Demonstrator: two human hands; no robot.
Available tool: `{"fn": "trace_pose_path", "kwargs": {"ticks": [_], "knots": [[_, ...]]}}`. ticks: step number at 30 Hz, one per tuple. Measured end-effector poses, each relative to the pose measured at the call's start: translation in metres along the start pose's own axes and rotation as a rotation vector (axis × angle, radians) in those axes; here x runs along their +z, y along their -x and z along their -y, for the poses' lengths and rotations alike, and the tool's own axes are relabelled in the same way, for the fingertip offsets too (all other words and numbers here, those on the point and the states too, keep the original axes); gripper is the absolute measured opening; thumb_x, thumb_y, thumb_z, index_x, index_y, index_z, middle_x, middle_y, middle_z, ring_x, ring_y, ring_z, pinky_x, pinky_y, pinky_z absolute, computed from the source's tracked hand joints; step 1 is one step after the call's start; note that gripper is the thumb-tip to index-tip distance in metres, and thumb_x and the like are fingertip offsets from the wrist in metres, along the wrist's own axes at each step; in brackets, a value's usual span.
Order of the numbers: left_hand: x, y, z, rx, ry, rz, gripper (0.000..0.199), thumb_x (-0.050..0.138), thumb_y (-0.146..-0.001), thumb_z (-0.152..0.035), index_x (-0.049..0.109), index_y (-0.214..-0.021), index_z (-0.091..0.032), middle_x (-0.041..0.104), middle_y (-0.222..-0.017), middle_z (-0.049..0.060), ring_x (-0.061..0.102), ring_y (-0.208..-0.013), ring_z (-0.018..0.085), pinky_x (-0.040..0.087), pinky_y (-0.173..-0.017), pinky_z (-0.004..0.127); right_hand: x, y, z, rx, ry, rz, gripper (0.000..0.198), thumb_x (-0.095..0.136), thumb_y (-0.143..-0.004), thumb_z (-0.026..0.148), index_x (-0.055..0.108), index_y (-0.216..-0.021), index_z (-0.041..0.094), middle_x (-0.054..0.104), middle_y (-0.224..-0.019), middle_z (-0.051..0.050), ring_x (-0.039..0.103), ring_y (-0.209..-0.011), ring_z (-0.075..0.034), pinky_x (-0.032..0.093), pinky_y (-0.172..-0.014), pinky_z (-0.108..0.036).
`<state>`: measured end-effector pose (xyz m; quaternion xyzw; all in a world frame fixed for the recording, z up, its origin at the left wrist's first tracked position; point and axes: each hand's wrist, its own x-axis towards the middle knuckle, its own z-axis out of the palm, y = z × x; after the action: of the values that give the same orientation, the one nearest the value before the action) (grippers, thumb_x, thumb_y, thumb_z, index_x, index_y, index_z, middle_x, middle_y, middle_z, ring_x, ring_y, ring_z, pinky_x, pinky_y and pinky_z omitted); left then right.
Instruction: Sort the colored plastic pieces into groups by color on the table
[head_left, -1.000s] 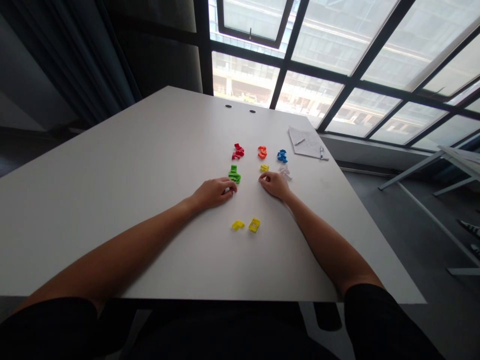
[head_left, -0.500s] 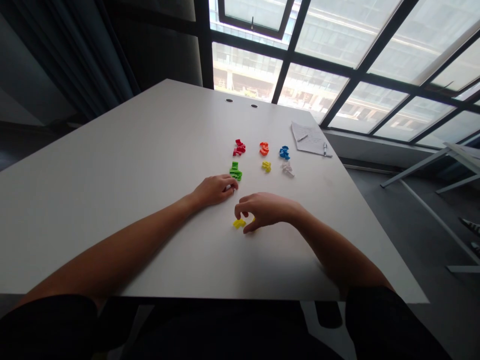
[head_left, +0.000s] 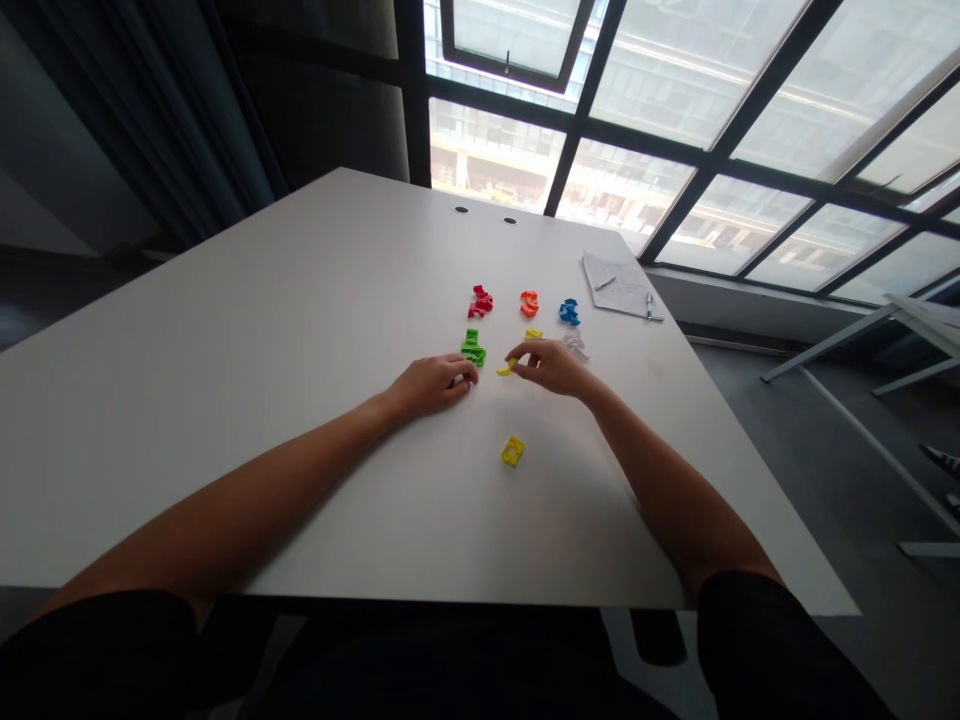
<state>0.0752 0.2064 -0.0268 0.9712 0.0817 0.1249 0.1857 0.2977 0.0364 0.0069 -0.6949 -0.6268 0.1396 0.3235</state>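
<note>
My right hand [head_left: 553, 367] pinches a small yellow plastic piece [head_left: 505, 371] just above the table, in front of the yellow pile [head_left: 533, 334], which it partly covers. Nearer to me, a squarish yellow piece [head_left: 513, 451] with an opening in its middle lies alone. My left hand [head_left: 435, 384] rests on the table with its fingers curled in, beside the green pieces [head_left: 473, 348]; whatever it may hold is hidden.
Red pieces [head_left: 481, 301], orange pieces [head_left: 529, 304] and blue pieces [head_left: 569, 312] lie in a back row on the white table [head_left: 322, 290]. White pieces [head_left: 575, 344] sit beyond my right hand. Written paper [head_left: 619, 283] with pens is at the right edge.
My right hand has moved away from me, carrying one yellow piece up to the yellow pile. The squarish yellow piece it was covering now shows. My left hand has stayed put.
</note>
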Motion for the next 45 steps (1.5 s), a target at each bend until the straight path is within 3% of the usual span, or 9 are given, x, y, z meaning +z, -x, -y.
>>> {"fn": "trace_pose_path", "kwargs": {"ticks": [5, 10, 16, 21, 29, 37, 45], "knots": [[0.001, 0.000, 0.001, 0.000, -0.002, 0.003, 0.024, 0.052, -0.093, -0.033, 0.074, -0.104, -0.029, 0.074, -0.111, -0.001, 0.065, -0.079, 0.017, 0.045, -0.070, 0.030, -0.001, -0.004, -0.047, 0.242, -0.052, -0.221, 0.022, 0.068, -0.081, 0.021, 0.077, -0.101, 0.019, 0.078, -0.099, -0.005, 0.064, -0.072, -0.015, 0.051, -0.072, -0.029], [0.001, 0.000, 0.002, 0.008, -0.002, 0.004, 0.024, 0.052, -0.094, -0.034, 0.073, -0.104, -0.029, 0.073, -0.110, -0.001, 0.065, -0.080, 0.018, 0.045, -0.070, 0.030, 0.001, -0.002, -0.062, 0.374, 0.017, -0.232, 0.021, 0.073, -0.084, 0.036, 0.073, -0.096, 0.019, 0.076, -0.088, -0.003, 0.067, -0.075, -0.017, 0.051, -0.075, -0.030], [0.001, 0.000, 0.002, 0.004, 0.000, -0.002, 0.024, 0.052, -0.094, -0.033, 0.073, -0.103, -0.028, 0.073, -0.110, 0.000, 0.065, -0.079, 0.018, 0.045, -0.070, 0.030, 0.007, 0.000, -0.059, 0.397, 0.272, -0.200, 0.027, 0.071, -0.091, 0.045, 0.074, -0.086, 0.019, 0.076, -0.084, -0.005, 0.067, -0.082, -0.020, 0.047, -0.077, -0.030], [0.001, 0.000, 0.002, 0.007, -0.001, 0.000, 0.025, 0.051, -0.093, -0.033, 0.074, -0.104, -0.028, 0.074, -0.111, 0.000, 0.066, -0.079, 0.018, 0.046, -0.070, 0.030, 0.007, 0.002, -0.053, 0.403, 0.402, -0.192, 0.031, 0.067, -0.097, 0.051, 0.073, -0.099, 0.021, 0.076, -0.086, -0.005, 0.066, -0.084, -0.022, 0.045, -0.076, -0.031], [0.001, 0.000, 0.001, 0.005, -0.004, 0.004, 0.025, 0.052, -0.094, -0.033, 0.074, -0.103, -0.028, 0.074, -0.111, 0.001, 0.066, -0.080, 0.019, 0.045, -0.070, 0.029, 0.008, 0.004, -0.045, 0.291, 0.473, -0.140, 0.010, 0.068, -0.092, 0.031, 0.071, -0.095, 0.022, 0.078, -0.097, -0.004, 0.068, -0.088, -0.022, 0.045, -0.079, -0.030], [-0.001, 0.000, -0.001, -0.002, -0.003, 0.002, 0.025, 0.052, -0.093, -0.034, 0.074, -0.103, -0.028, 0.074, -0.111, 0.000, 0.065, -0.079, 0.018, 0.046, -0.070, 0.029, 0.019, 0.002, -0.043, 0.330, 0.518, -0.216, 0.022, 0.064, -0.097, 0.039, 0.067, -0.112, 0.023, 0.077, -0.098, -0.004, 0.069, -0.087, -0.023, 0.046, -0.075, -0.031], [0.000, 0.000, 0.000, -0.007, -0.012, 0.000, 0.026, 0.051, -0.093, -0.033, 0.074, -0.104, -0.028, 0.074, -0.111, 0.000, 0.066, -0.080, 0.018, 0.047, -0.072, 0.029, 0.020, -0.001, -0.045, 0.359, 0.575, -0.194, 0.023, 0.059, -0.101, 0.040, 0.071, -0.107, 0.022, 0.078, -0.103, -0.007, 0.070, -0.091, -0.024, 0.047, -0.078, -0.031]]}}
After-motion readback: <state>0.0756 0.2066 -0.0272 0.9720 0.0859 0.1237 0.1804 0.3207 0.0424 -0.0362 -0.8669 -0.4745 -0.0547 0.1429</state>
